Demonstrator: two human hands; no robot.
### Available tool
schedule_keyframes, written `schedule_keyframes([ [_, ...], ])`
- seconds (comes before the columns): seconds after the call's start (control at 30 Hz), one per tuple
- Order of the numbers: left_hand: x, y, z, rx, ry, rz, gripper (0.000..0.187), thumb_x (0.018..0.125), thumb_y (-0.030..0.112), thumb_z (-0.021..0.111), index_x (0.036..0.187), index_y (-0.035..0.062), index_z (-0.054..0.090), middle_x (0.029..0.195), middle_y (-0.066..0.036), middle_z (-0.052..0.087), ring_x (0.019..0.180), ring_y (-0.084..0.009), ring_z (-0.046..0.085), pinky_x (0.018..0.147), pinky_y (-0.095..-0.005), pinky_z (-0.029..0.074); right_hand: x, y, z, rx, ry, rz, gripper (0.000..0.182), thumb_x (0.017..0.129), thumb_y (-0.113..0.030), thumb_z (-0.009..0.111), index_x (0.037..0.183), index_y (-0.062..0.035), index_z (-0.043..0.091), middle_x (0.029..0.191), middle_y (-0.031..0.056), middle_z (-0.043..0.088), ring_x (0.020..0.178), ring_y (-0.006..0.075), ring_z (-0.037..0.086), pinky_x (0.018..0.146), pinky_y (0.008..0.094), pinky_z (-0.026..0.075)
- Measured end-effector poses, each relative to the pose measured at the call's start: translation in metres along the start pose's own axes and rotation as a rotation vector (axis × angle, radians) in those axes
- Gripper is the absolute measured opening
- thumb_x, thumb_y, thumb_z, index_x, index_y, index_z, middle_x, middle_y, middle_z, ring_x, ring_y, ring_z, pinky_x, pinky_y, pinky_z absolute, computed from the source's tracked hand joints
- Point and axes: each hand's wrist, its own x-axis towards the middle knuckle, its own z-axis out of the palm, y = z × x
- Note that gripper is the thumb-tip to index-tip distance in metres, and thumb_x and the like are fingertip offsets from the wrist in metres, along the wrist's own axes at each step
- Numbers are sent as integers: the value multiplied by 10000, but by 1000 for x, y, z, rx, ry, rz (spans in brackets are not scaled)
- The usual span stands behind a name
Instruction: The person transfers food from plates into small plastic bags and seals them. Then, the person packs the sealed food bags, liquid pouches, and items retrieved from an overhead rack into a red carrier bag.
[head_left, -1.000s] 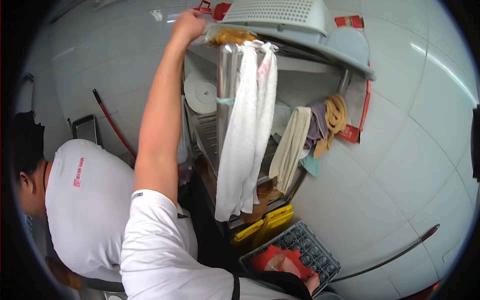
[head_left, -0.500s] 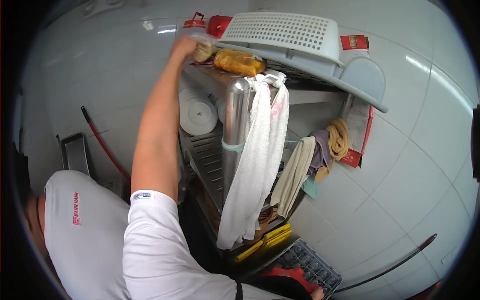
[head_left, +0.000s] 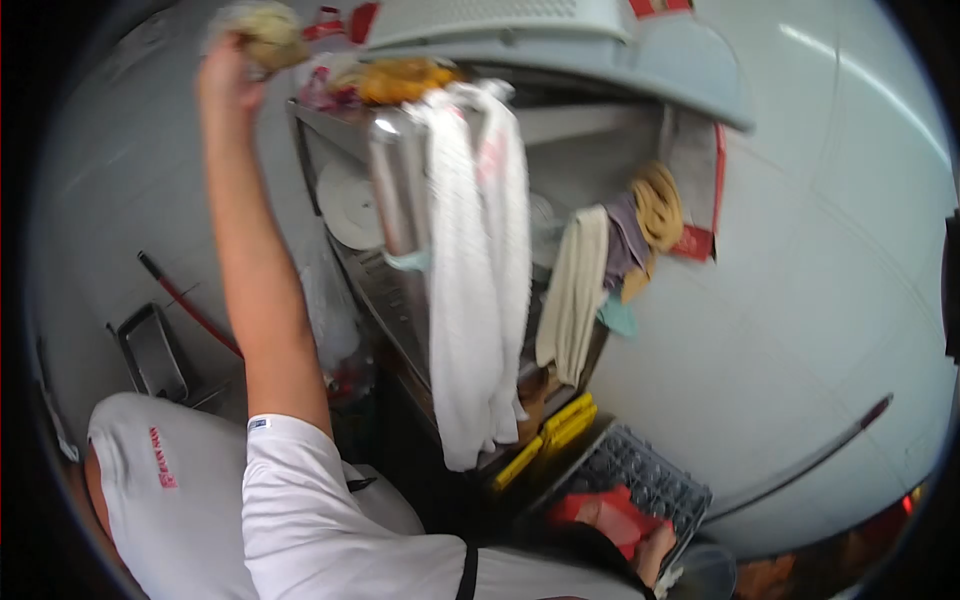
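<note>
My left hand point(head_left: 232, 75), raised at the upper left, is closed around a clear plastic bag with pale yellowish contents point(head_left: 272, 38). Motion blurs it, and what the bag contains cannot be made out. Low on the right, my right hand point(head_left: 655, 552) grips a bright red, thin, floppy piece point(head_left: 622, 522) that looks like plastic. It is over a grey crate with compartments point(head_left: 640, 465). To the right of my left hand, an orange-yellow packet point(head_left: 405, 80) lies on top of a metal rack point(head_left: 575, 140).
White towels point(head_left: 465, 280) hang from the rack's front corner, and more cloths point(head_left: 575, 300) hang farther right. A perforated white basket point(head_left: 500, 15) stands on top. Someone in a light shirt point(head_left: 190, 500) is close at the left. Yellow pieces point(head_left: 545, 440) lie beside the crate.
My left hand has lifted the bag off the rack top and moved left and up. My right hand and the red piece now show more fully. The view has shifted.
</note>
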Motion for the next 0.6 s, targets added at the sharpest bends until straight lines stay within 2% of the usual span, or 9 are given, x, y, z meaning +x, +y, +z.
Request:
schedule_keyframes([
  [0.03,-9,12,-9,19,-57,51,283,981,235,486,1165,38,572,1187,-102,583,1093,-229,540,1001,-493,403,7,11,-13,22,-60,8,86,816,-93,542,799,-46,614,771,57,592,648,181,575,591,357,496],
  [0.1,-62,41,-20,130,-98,30,341,1006,232,437,1215,-16,542,1171,-122,586,1049,-240,571,958,-355,465,-14,-3,0,43,-55,52,110,824,-135,583,778,-40,613,776,51,596,659,175,575,587,366,499],
  [0.2,-170,41,-16,73,-311,67,323,968,217,466,1180,-8,558,1122,-113,597,1024,-224,580,928,-340,469,-24,-23,7,-25,-87,122,150,850,-115,572,883,3,658,785,78,640,657,199,620,570,337,511],
  [0.27,-259,28,-10,-54,-497,0,311,942,207,486,1157,-2,569,1089,-107,605,1008,-213,586,908,-331,472,6,-1,-25,-104,-145,177,107,878,-108,571,837,-39,641,721,44,607,564,157,561,493,301,450],
  [0.37,-390,6,-6,-263,-770,-300,295,904,193,516,1121,6,585,1040,-98,616,983,-196,595,878,-317,477,-31,-34,-8,-117,-79,206,144,922,-69,484,858,-26,606,694,20,559,514,114,485,474,266,415],
  [0.47,-501,-33,11,-349,-1052,-780,280,865,178,545,1086,14,600,991,-90,627,958,-180,604,847,-303,482,-33,-37,-19,-165,-151,281,130,931,-48,479,912,-4,599,712,21,570,511,96,459,518,245,426],
  [0.53,-575,-85,13,-316,-1218,-1080,272,840,168,565,1063,20,611,959,-84,635,941,-169,610,827,-293,485,-34,-44,-21,-189,-192,294,133,932,-45,477,922,-1,602,715,19,573,529,93,469,531,250,428],
  [0.57,-623,-123,1,-262,-1326,-1234,235,835,69,549,1059,15,592,950,-50,635,957,-131,594,816,-257,474,-32,-45,-25,-192,-208,292,135,929,-44,477,925,-2,604,716,17,574,536,91,474,535,252,428],
  [0.6,-669,-136,2,-92,-1493,-1207,267,818,-21,536,1077,16,588,962,-32,646,937,-116,600,818,-273,486,-33,-46,-35,-186,-230,292,136,927,-43,477,928,-2,607,717,16,575,543,89,478,539,255,429],
])
